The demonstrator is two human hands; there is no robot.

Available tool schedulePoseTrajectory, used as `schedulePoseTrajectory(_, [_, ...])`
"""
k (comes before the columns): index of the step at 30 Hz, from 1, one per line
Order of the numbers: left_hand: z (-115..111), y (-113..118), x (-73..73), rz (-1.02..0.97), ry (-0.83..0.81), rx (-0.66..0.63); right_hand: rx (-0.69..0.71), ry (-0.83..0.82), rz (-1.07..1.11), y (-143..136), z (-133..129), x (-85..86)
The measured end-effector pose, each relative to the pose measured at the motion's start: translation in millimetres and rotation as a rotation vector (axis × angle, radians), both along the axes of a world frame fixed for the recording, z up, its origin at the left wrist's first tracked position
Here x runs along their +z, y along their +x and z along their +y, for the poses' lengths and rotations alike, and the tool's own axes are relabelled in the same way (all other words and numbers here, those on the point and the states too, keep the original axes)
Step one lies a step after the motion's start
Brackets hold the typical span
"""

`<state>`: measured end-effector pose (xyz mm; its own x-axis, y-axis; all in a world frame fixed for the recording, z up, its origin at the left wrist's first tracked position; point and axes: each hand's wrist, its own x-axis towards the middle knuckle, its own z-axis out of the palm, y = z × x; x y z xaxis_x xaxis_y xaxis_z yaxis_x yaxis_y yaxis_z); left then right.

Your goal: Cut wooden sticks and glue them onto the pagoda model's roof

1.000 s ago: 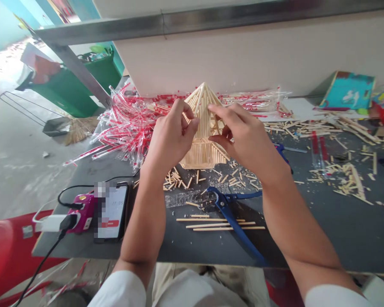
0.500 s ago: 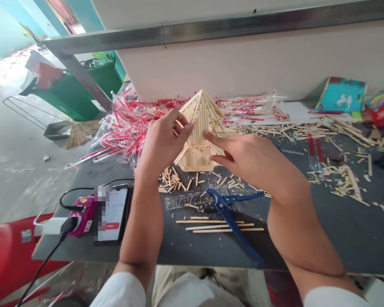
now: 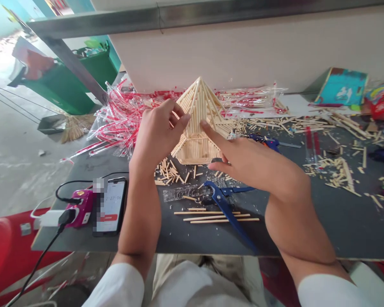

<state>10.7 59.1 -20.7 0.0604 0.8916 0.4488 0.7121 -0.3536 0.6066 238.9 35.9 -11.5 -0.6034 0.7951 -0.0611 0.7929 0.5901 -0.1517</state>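
Observation:
A house-like model of pale wooden sticks with a pointed roof stands on the dark table, near its back. My left hand is at the roof's left side, thumb and fingers bent toward each other; whatever may lie between them is too small to make out. On the right, my right hand has its index finger stretched out to the front roof panel and its thumb apart, with nothing held. A blue cutter and a clear ruler lie in front of the model, beside a few long sticks.
Red and clear plastic wrappers are heaped at the back left. A phone and a pink power adapter lie at the front left. Cut stick pieces are scattered on the right. Green bins stand beyond the table.
The view has shifted, so the table and model sit slightly higher in the picture. A blue tool behind my right hand shows more now. Both hands keep nearly the same place at the roof.

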Motion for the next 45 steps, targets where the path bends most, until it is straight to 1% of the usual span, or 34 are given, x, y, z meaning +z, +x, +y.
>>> schedulePoseTrajectory(6, [0.1,-3.6,0.1,0.023,-0.06,-0.049,0.159,-0.123,-0.007,18.5,-6.7,-7.4])
schedulePoseTrajectory(10, [-3.3,-0.5,3.8,0.054,-0.047,-0.033,0.173,-0.135,-0.028,22.3,-5.6,-9.2])
schedulePoseTrajectory(14, [-5.7,2.7,7.3,0.085,-0.007,-0.015,0.165,-0.165,-0.035,17.1,-6.6,-0.2])
schedulePoseTrajectory(17, [-5.5,3.0,7.6,0.093,0.0,-0.019,0.163,-0.181,-0.07,12.0,-9.5,9.2])
schedulePoseTrajectory(20, [-5.9,2.3,7.3,0.097,0.038,-0.024,0.17,-0.212,-0.058,8.4,-12.4,15.9])
schedulePoseTrajectory(23, [-7.8,1.2,8.4,0.114,0.058,-0.023,0.163,-0.249,-0.044,5.1,-16.0,17.5])
schedulePoseTrajectory(25, [-9.6,0.5,9.9,0.12,0.04,-0.02,0.197,-0.277,-0.031,0.8,-19.4,15.4])
schedulePoseTrajectory(29, [-13.2,0.4,12.5,0.127,0.025,-0.024,0.355,-0.34,-0.008,-17.4,-28.1,4.8])
schedulePoseTrajectory(32, [-15.5,1.6,13.3,0.16,0.061,-0.051,0.463,-0.328,-0.051,-35.6,-35.8,-7.5])
schedulePoseTrajectory(33, [-16.3,2.0,13.5,0.171,0.074,-0.06,0.474,-0.294,-0.067,-41.4,-38.7,-12.3])
schedulePoseTrajectory(36, [-19.0,2.5,14.2,0.18,0.085,-0.071,0.444,-0.165,-0.116,-56.8,-48.6,-28.3])
schedulePoseTrajectory(37, [-19.8,2.4,14.5,0.174,0.081,-0.073,0.448,-0.152,-0.127,-61.6,-51.9,-33.6])
schedulePoseTrajectory(38, [-20.4,2.2,14.7,0.166,0.076,-0.077,0.461,-0.169,-0.147,-66.5,-54.9,-38.7])
schedulePoseTrajectory(42, [-21.5,1.5,15.3,0.171,0.066,-0.096,0.536,-0.36,-0.224,-86.2,-62.3,-58.0])
schedulePoseTrajectory(45, [-22.3,2.3,16.2,0.211,0.062,-0.082,0.571,-0.404,-0.224,-96.6,-63.7,-72.4])
